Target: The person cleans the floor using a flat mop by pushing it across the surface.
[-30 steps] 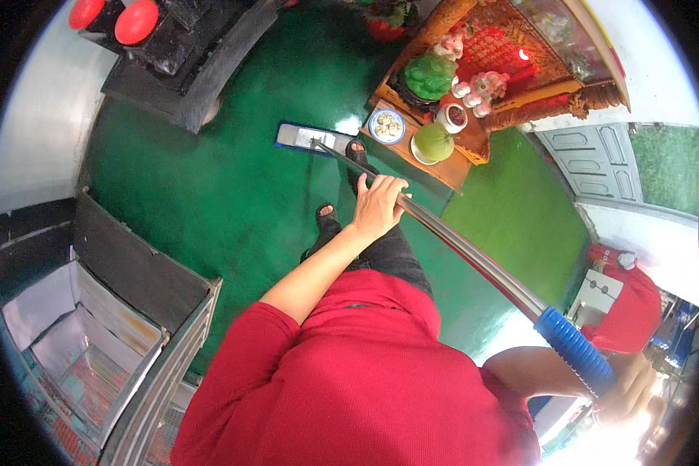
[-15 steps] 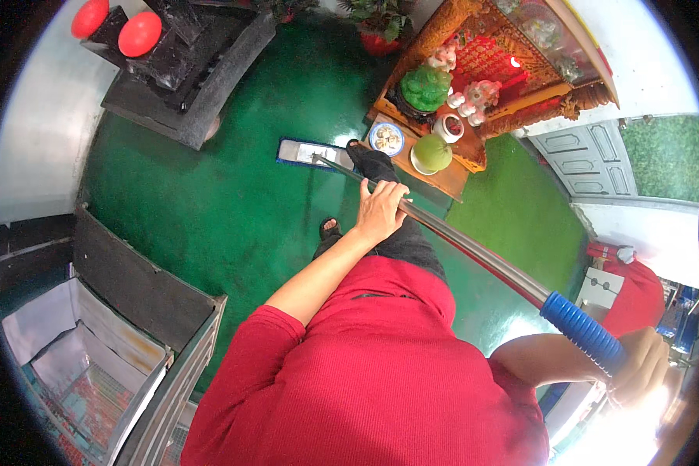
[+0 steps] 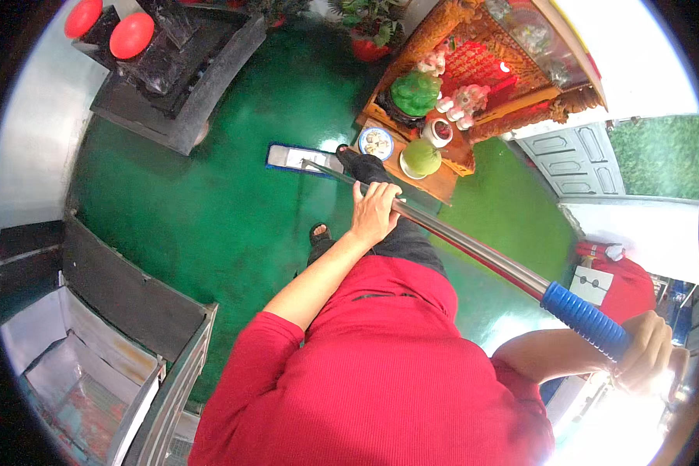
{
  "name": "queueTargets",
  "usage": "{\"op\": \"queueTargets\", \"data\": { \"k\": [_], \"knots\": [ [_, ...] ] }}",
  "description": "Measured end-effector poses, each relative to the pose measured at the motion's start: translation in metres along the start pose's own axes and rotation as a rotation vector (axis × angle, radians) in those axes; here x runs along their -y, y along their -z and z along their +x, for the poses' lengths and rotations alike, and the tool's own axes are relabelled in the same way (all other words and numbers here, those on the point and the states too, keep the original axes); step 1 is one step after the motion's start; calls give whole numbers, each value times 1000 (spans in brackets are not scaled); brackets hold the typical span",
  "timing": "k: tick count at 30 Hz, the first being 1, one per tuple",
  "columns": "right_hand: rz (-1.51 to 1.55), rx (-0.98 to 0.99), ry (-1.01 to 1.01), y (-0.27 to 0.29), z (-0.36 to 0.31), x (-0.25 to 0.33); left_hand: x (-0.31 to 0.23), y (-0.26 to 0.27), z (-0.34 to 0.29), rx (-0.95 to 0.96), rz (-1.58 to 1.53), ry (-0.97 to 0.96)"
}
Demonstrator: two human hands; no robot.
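Note:
A flat mop [image 3: 474, 248] slants across my body, with a shiny metal pole and a ribbed blue grip. My left hand [image 3: 376, 211] is wrapped round the pole's middle, in front of my dark trousers. At the right, my right hand [image 3: 646, 353] is closed round the end of the blue grip; strong glare washes out part of it. The wide mop head [image 3: 297, 159], pale with a blue edge, lies flat on the green floor [image 3: 233, 194]. Its right end is close to my forward foot [image 3: 343, 151], in a dark open-toed sandal.
Beyond my forward foot stands a carved wooden shrine [image 3: 458, 151] bearing a plate [image 3: 376, 144], a green pomelo [image 3: 422, 157] and a green figurine [image 3: 415, 95]. A dark bench [image 3: 180, 128] is at far left, an open-topped bin [image 3: 109, 334] at near left. A potted plant [image 3: 369, 46] stands behind.
The whole view has shifted slightly, so the room sits a little further left. My right hand and the blue grip are slightly higher in the picture. Both hands keep hold of the mop.

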State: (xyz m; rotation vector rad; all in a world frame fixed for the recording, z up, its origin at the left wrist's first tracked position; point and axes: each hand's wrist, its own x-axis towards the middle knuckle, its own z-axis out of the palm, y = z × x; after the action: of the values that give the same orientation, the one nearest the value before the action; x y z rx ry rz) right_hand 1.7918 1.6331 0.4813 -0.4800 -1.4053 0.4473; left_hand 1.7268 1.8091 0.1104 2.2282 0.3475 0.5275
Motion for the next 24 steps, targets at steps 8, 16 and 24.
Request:
{"op": "queueTargets", "data": {
  "k": [8, 16, 24],
  "knots": [
    [44, -120, 118, 2, -11, 0, -5, -3, 5, 60, 8, -15],
    [-68, -210, 86, 13, -36, 32, -15, -24, 11, 63, -175, 71],
    [-654, -557, -67, -24, -56, 122, -60, -81, 10, 197, -242, -23]
  ]
}}
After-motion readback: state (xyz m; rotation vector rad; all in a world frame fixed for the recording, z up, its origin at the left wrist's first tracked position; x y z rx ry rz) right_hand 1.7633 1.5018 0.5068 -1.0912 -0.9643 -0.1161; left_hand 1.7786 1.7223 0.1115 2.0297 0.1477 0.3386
